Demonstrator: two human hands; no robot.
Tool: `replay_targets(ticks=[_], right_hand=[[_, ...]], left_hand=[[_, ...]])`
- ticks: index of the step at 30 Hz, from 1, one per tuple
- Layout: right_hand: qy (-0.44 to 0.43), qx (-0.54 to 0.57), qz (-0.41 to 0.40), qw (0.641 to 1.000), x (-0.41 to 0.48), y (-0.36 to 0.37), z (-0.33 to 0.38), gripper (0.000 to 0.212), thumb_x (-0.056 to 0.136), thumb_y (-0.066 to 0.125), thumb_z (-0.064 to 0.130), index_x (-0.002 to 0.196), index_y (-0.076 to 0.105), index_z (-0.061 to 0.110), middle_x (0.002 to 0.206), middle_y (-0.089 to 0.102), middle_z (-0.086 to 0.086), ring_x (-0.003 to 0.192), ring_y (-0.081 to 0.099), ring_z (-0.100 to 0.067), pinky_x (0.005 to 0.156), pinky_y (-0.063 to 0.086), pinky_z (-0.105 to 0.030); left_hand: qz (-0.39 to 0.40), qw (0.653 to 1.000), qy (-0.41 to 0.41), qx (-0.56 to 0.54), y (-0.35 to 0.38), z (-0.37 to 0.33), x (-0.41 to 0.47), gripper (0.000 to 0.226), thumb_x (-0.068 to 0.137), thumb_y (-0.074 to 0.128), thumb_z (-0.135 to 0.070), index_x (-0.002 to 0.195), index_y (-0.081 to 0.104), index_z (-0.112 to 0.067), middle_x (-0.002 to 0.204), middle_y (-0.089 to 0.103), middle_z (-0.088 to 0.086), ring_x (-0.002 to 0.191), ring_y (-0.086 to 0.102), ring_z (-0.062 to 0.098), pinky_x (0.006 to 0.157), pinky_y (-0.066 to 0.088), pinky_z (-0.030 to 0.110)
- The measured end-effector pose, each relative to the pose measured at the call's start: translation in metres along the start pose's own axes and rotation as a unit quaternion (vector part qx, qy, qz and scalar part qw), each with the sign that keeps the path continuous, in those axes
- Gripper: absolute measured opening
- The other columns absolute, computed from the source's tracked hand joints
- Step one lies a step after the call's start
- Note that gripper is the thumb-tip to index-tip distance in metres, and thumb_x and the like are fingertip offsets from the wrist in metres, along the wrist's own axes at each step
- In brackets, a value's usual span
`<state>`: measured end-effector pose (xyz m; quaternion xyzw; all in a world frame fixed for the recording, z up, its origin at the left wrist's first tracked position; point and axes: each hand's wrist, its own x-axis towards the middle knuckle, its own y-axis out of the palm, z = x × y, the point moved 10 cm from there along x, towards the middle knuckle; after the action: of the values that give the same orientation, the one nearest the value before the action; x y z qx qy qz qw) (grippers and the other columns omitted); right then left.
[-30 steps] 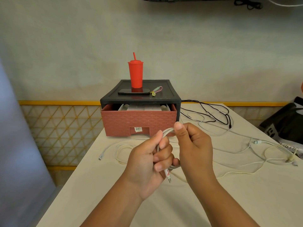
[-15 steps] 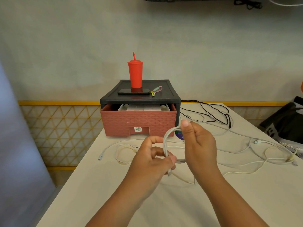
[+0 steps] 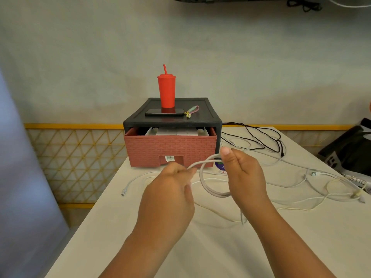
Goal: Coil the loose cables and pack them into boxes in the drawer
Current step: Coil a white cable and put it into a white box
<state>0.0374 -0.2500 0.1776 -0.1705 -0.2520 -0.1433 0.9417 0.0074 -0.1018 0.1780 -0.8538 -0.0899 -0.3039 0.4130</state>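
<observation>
One table point(image 3: 140, 247) carries one black case point(image 3: 210, 119) with a single red drawer point(image 3: 170, 147) pulled partly out; white boxes point(image 3: 180, 131) show inside, their number unclear. On the case stand one red cup point(image 3: 166, 91) and one phone point(image 3: 164, 112). One black cable point(image 3: 261, 137) lies right of the case. Several loose white cables point(image 3: 314, 173) sprawl tangled over the table. Both hands hold one white cable point(image 3: 201, 176) above the table, before the drawer: the right hand point(image 3: 243, 175), fingers curled, grips its loop under the thumb; the left hand point(image 3: 170, 187), fingers closed, pinches the strand leading off the loop
</observation>
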Motion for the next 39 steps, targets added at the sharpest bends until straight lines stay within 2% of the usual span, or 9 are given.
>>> replay_targets(ticks=[2, 4, 8, 13, 19, 23, 28, 33, 39], right_hand=[[0.035, 0.058, 0.018, 0.998, -0.001, 0.006, -0.007, 0.046, 0.094, 0.04, 0.036, 0.051, 0.054, 0.032, 0.039, 0.047, 0.02, 0.043, 0.047, 0.005, 0.048, 0.031, -0.013], [0.052, 0.106, 0.028, 0.993, -0.003, 0.01, -0.008, 0.05, 0.094, 0.041, 0.037, 0.046, 0.056, 0.032, 0.038, 0.041, 0.015, 0.038, 0.039, 0.0, 0.051, 0.026, -0.02], [0.057, 0.151, 0.036, 0.986, -0.005, 0.012, -0.009, 0.042, 0.082, 0.041, 0.05, 0.049, 0.054, 0.027, 0.04, 0.038, 0.014, 0.039, 0.034, -0.001, 0.049, 0.027, -0.02], [0.033, 0.165, 0.053, 0.984, -0.009, 0.019, -0.003, 0.042, 0.082, 0.044, 0.047, 0.047, 0.045, 0.025, 0.041, 0.034, 0.014, 0.039, 0.032, -0.002, 0.045, 0.026, -0.015], [0.04, 0.181, 0.045, 0.982, -0.001, 0.013, 0.001, 0.04, 0.077, 0.047, 0.048, 0.044, 0.055, 0.028, 0.038, 0.034, 0.012, 0.037, 0.032, -0.003, 0.046, 0.025, -0.017], [0.028, 0.17, 0.017, 0.985, 0.002, 0.006, 0.002, 0.039, 0.08, 0.056, 0.04, 0.044, 0.058, 0.027, 0.037, 0.04, 0.012, 0.035, 0.037, -0.003, 0.042, 0.027, -0.011], [-0.005, 0.158, 0.033, 0.987, 0.003, 0.006, 0.006, 0.033, 0.073, 0.06, 0.043, 0.048, 0.049, 0.023, 0.041, 0.04, 0.011, 0.038, 0.034, -0.003, 0.043, 0.03, -0.016], [-0.037, 0.171, 0.125, 0.977, -0.006, 0.026, 0.014, 0.04, 0.081, 0.064, 0.038, 0.053, 0.047, 0.016, 0.044, 0.044, 0.011, 0.043, 0.037, 0.0, 0.045, 0.031, -0.011], [-0.037, 0.053, 0.099, 0.993, 0.008, 0.007, -0.017, 0.036, 0.086, 0.058, 0.036, 0.062, 0.058, 0.009, 0.048, 0.043, 0.011, 0.047, 0.037, -0.002, 0.047, 0.03, -0.012]], left_hand=[[0.02, 0.991, -0.046, -0.123, 0.011, 0.009, 0.0, 0.036, 0.089, 0.057, -0.012, 0.12, 0.062, -0.03, 0.109, 0.058, -0.021, 0.095, 0.051, -0.005, 0.084, 0.037, 0.002], [0.067, 0.957, -0.108, -0.262, 0.024, 0.012, -0.001, 0.036, 0.087, 0.057, -0.007, 0.109, 0.07, -0.032, 0.107, 0.065, -0.022, 0.102, 0.055, -0.007, 0.094, 0.04, 0.016], [0.08, 0.85, -0.221, -0.472, 0.035, 0.018, -0.007, 0.015, 0.064, 0.065, -0.022, 0.071, 0.077, -0.027, 0.088, 0.075, 0.001, 0.097, 0.066, 0.021, 0.097, 0.047, 0.038], [0.057, 0.831, -0.251, -0.493, 0.04, 0.018, -0.012, 0.022, 0.06, 0.076, -0.018, 0.049, 0.057, -0.017, 0.062, 0.068, 0.012, 0.064, 0.061, 0.017, 0.077, 0.046, 0.034], [0.094, 0.833, -0.217, -0.5, 0.044, 0.014, -0.01, 0.028, 0.071, 0.067, -0.013, 0.092, 0.052, -0.022, 0.063, 0.063, 0.002, 0.06, 0.061, 0.009, 0.074, 0.046, 0.025], [0.164, 0.825, -0.173, -0.513, 0.051, 0.004, -0.011, 0.015, 0.063, 0.057, -0.014, 0.061, 0.065, -0.026, 0.061, 0.059, -0.007, 0.063, 0.057, 0.006, 0.071, 0.043, 0.022], [0.252, 0.72, -0.191, -0.618, 0.061, -0.005, -0.013, 0.014, 0.059, 0.059, -0.027, 0.058, 0.063, -0.013, 0.073, 0.064, 0.01, 0.074, 0.059, 0.016, 0.078, 0.044, 0.031], [0.284, 0.635, -0.275, -0.664, 0.072, -0.01, -0.015, 0.032, 0.079, 0.049, -0.034, 0.068, 0.06, -0.006, 0.036, 0.034, -0.002, 0.034, 0.037, 0.01, 0.054, 0.049, 0.027], [0.164, 0.578, -0.27, -0.753, 0.059, 0.008, -0.001, 0.033, 0.081, 0.045, -0.027, 0.064, 0.065, -0.008, 0.035, 0.023, -0.008, 0.029, 0.023, 0.004, 0.04, 0.038, 0.02]])
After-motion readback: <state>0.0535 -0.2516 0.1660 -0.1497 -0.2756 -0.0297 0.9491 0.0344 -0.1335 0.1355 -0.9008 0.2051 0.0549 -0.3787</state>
